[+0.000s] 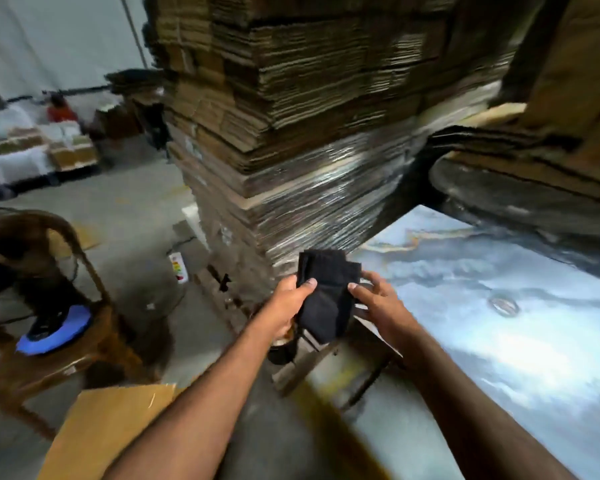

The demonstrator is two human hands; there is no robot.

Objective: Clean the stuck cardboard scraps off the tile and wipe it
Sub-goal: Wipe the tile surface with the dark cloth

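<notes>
1. My left hand (288, 299) grips a folded black cloth (326, 292), thumb curled over its front face.
2. My right hand (378, 303) pinches the cloth's right edge with its fingertips; I hold the cloth in the air between both hands, just left of the tile's near corner.
3. The tile (499, 306) lies flat to my right, a glossy slab with a blue-grey and white marbled pattern and a strong glare patch. 1 small ring-shaped brownish scrap (504, 305) sticks to it, well apart from my hands.
4. Straight ahead stands a tall stack of flattened cardboard (291, 116), its lower half wrapped in shiny plastic film.
5. More cardboard sheets (551, 116) lean over the tile's far edge.
6. On my left is a brown chair (94, 289) with a blue round object (54, 334) on its seat.
7. A loose cardboard sheet (111, 427) lies on the grey concrete floor (136, 209) near my left forearm.
8. Farther back, white bundles and boxes (39, 150) sit by a pale wall; the view is blurred there.
</notes>
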